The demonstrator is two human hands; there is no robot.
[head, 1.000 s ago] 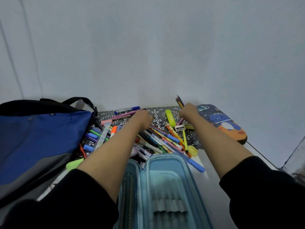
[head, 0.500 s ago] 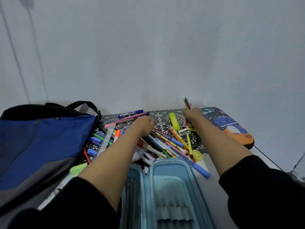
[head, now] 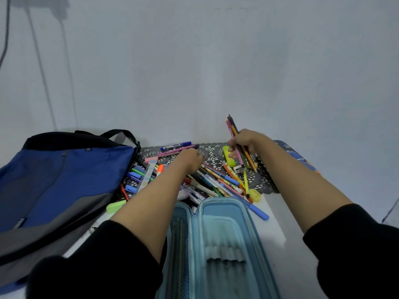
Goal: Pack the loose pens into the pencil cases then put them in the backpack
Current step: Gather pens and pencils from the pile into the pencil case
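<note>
Right hand (head: 244, 143) clamped round a bundle of coloured pencils (head: 233, 129), lifted clear of the pile and tilted up toward the wall. Left hand (head: 191, 158) lowered onto the loose pens (head: 216, 182) heaped on the patterned mat (head: 212, 153) on the counter (head: 274, 225); whether its curled fingers grasp any cannot be told. Open light-blue pencil case (head: 220, 244) nearest the viewer, between the forearms. Printed pencil case (head: 302, 157) behind the right forearm. Blue backpack (head: 54, 180) at far left, beside the pens

Right hand (head: 244, 143) gripping pencils (head: 232, 126), left hand (head: 191, 158) on pens (head: 216, 182), case (head: 226, 234) open
</note>
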